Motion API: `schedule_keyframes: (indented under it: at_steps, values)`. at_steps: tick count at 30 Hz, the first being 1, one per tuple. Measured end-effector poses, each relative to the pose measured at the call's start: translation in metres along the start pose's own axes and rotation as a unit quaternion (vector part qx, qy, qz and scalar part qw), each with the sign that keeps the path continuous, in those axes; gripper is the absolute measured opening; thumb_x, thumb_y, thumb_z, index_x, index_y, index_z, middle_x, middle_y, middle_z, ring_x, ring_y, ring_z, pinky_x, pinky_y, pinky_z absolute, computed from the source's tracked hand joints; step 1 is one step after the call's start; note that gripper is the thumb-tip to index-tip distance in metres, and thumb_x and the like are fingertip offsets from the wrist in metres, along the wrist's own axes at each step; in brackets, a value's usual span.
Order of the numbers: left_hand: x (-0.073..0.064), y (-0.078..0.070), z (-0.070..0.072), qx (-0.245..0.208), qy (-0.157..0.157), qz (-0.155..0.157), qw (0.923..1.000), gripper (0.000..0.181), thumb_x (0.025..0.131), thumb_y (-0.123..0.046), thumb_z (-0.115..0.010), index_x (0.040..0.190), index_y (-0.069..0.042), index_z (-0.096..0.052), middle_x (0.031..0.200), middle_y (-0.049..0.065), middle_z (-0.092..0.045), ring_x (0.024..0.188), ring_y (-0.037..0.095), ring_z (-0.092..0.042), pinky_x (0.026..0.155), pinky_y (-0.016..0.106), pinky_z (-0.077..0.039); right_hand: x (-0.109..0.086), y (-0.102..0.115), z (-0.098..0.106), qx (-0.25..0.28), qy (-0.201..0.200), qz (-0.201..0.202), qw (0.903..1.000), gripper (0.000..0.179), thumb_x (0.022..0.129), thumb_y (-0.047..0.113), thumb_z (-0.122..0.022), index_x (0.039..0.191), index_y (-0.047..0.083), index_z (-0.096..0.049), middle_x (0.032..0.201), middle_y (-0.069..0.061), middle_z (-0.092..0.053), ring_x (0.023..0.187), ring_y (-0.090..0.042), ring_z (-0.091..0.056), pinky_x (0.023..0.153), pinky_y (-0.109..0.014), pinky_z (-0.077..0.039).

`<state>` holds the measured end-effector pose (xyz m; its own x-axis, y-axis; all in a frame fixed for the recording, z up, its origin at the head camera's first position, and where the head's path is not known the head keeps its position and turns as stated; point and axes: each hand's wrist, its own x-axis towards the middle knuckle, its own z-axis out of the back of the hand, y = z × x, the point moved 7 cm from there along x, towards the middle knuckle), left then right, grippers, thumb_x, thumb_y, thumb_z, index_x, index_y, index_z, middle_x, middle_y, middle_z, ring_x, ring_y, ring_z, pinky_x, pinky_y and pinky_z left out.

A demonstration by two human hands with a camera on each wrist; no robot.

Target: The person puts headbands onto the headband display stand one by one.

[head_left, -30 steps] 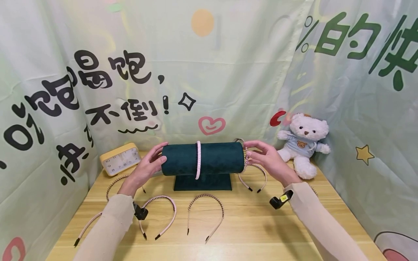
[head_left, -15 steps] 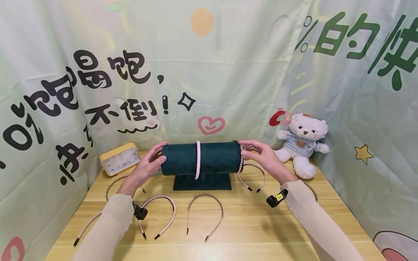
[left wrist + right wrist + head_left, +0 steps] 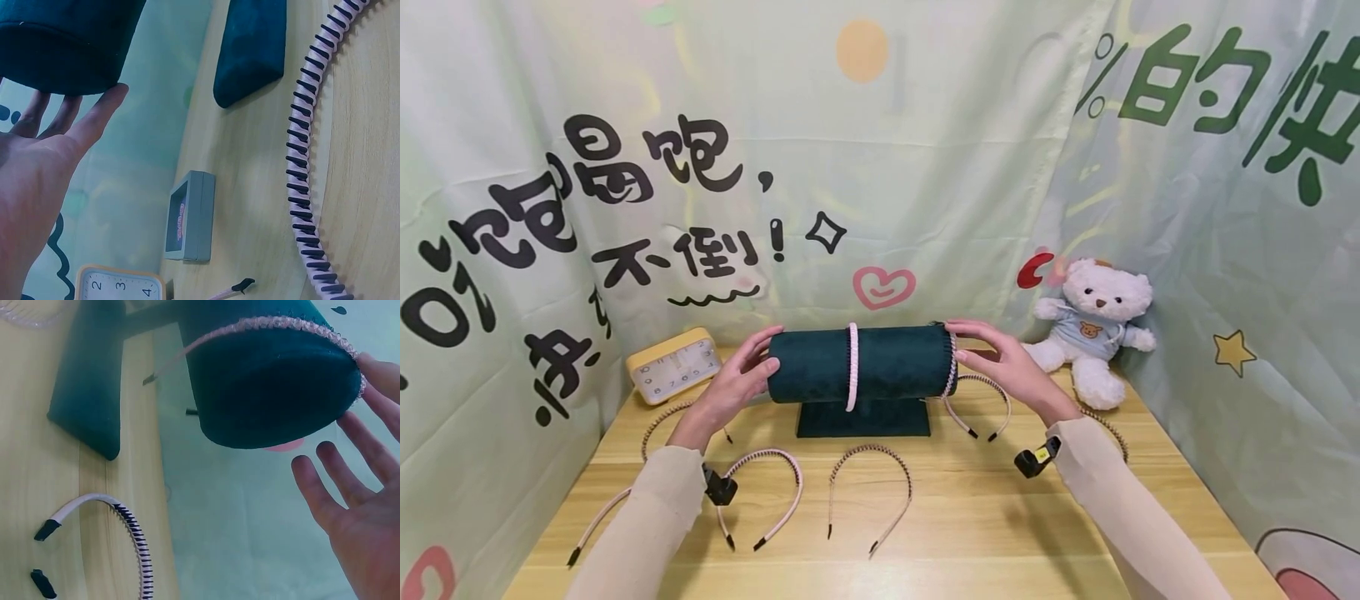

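Toward the back of a wooden counter (image 3: 970,533), a dark green roll (image 3: 902,362) lies level on a base (image 3: 862,421), raised, it seems, so the tips of anything worn round it hang free. A pink band (image 3: 853,375) circles its middle. A beaded band (image 3: 269,324) goes around the roll's right end, its dark tips hanging below.

The left hand (image 3: 733,387) is at the roll's left end, its grip wide, fingers nearly straight and touching the end, probably to steady the roll. The right hand (image 3: 1007,367) is at the other end, its grip also wide: thumb and fingertips touch the beaded band, the remaining fingers stretched clear, perhaps to keep the band square to the roll.

In front, a ribbed band (image 3: 910,475) and a pale band (image 3: 801,483) lie apart on the wood, likely spaced for easy picking. A yellow clock (image 3: 677,367) and a white bear (image 3: 1101,367) stand behind, out of the way.
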<state>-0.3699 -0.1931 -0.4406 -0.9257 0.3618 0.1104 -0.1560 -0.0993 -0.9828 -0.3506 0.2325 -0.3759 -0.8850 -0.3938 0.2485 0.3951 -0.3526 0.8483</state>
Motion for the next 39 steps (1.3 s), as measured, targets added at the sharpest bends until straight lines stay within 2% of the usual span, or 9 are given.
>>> schedule_keyframes:
  at_steps: [3, 5, 8, 11, 16, 25, 32, 39]
  values:
    - [0.0, 0.001, 0.001, -0.001, -0.001, 0.0, 1.0, 0.062, 0.115, -0.03, -0.056, 0.172, -0.032, -0.032, 0.183, 0.014, -0.007, 0.165, 0.048, -0.021, 0.125, 0.079, -0.025, 0.002, 0.002, -0.001, -0.003, -0.001, 0.004, 1.0, 0.047, 0.109, 0.024, -0.068, 0.156, 0.021, -0.061, 0.167, -0.004, -0.05, 0.154, -0.032, -0.047, 0.115, -0.028, -0.051]
    - [0.0, 0.0, 0.001, 0.0, -0.002, 0.0, 1.0, 0.061, 0.115, -0.03, -0.056, 0.171, -0.032, -0.032, 0.183, 0.014, -0.007, 0.165, 0.048, -0.021, 0.125, 0.078, -0.025, 0.003, 0.004, -0.002, -0.008, -0.001, 0.008, 0.9999, 0.047, 0.109, 0.024, -0.069, 0.155, 0.021, -0.061, 0.167, -0.004, -0.05, 0.154, -0.032, -0.048, 0.119, -0.041, -0.051]
    - [0.0, 0.0, 0.001, -0.001, -0.002, -0.001, 1.0, 0.061, 0.115, -0.03, -0.056, 0.172, -0.032, -0.032, 0.183, 0.014, -0.007, 0.165, 0.048, -0.021, 0.125, 0.078, -0.024, 0.006, 0.008, -0.005, -0.015, 0.002, 0.014, 0.9998, 0.046, 0.109, 0.025, -0.07, 0.154, 0.023, -0.062, 0.166, -0.003, -0.05, 0.155, -0.031, -0.046, 0.122, -0.061, -0.044]
    - [-0.001, 0.001, 0.001, -0.007, -0.001, 0.0, 1.0, 0.061, 0.115, -0.029, -0.056, 0.172, -0.031, -0.032, 0.183, 0.014, -0.007, 0.164, 0.048, -0.021, 0.125, 0.078, -0.024, 0.009, 0.011, -0.009, -0.027, 0.007, 0.015, 0.9995, 0.045, 0.108, 0.03, -0.071, 0.153, 0.026, -0.064, 0.166, -0.001, -0.051, 0.156, -0.03, -0.043, 0.124, -0.068, -0.038]
    - [0.0, 0.0, 0.0, -0.011, 0.002, -0.003, 0.9999, 0.062, 0.115, -0.028, -0.055, 0.172, -0.03, -0.031, 0.183, 0.015, -0.006, 0.164, 0.048, -0.02, 0.125, 0.078, -0.024, 0.013, 0.015, -0.014, -0.049, 0.008, 0.014, 0.9987, 0.045, 0.106, 0.034, -0.073, 0.151, 0.029, -0.066, 0.165, 0.001, -0.053, 0.157, -0.03, -0.041, 0.128, -0.069, -0.03]
    - [0.001, 0.0, 0.0, -0.013, 0.0, -0.005, 0.9999, 0.061, 0.115, -0.027, -0.055, 0.172, -0.03, -0.032, 0.183, 0.015, -0.007, 0.163, 0.048, -0.021, 0.125, 0.078, -0.025, 0.019, 0.017, -0.023, -0.076, 0.012, 0.011, 0.997, 0.046, 0.105, 0.042, -0.074, 0.15, 0.036, -0.065, 0.165, 0.003, -0.053, 0.158, -0.029, -0.04, 0.129, -0.069, -0.027]
    - [-0.001, -0.001, -0.001, -0.007, -0.001, -0.006, 1.0, 0.061, 0.115, -0.028, -0.056, 0.172, -0.03, -0.032, 0.183, 0.015, -0.008, 0.165, 0.047, -0.02, 0.124, 0.079, -0.024, 0.024, 0.022, -0.029, -0.092, 0.01, -0.014, 0.9957, 0.048, 0.102, 0.052, -0.074, 0.148, 0.041, -0.066, 0.164, 0.006, -0.054, 0.166, -0.028, -0.026, 0.13, -0.072, -0.022]
    - [-0.001, 0.0, 0.0, -0.008, -0.001, -0.004, 1.0, 0.061, 0.115, -0.028, -0.055, 0.172, -0.031, -0.032, 0.183, 0.015, -0.008, 0.165, 0.048, -0.021, 0.125, 0.079, -0.024, 0.031, 0.03, -0.038, -0.11, 0.016, 0.001, 0.9938, 0.048, 0.102, 0.05, -0.075, 0.148, 0.039, -0.066, 0.164, 0.002, -0.055, 0.165, -0.03, -0.029, 0.129, -0.071, -0.026]
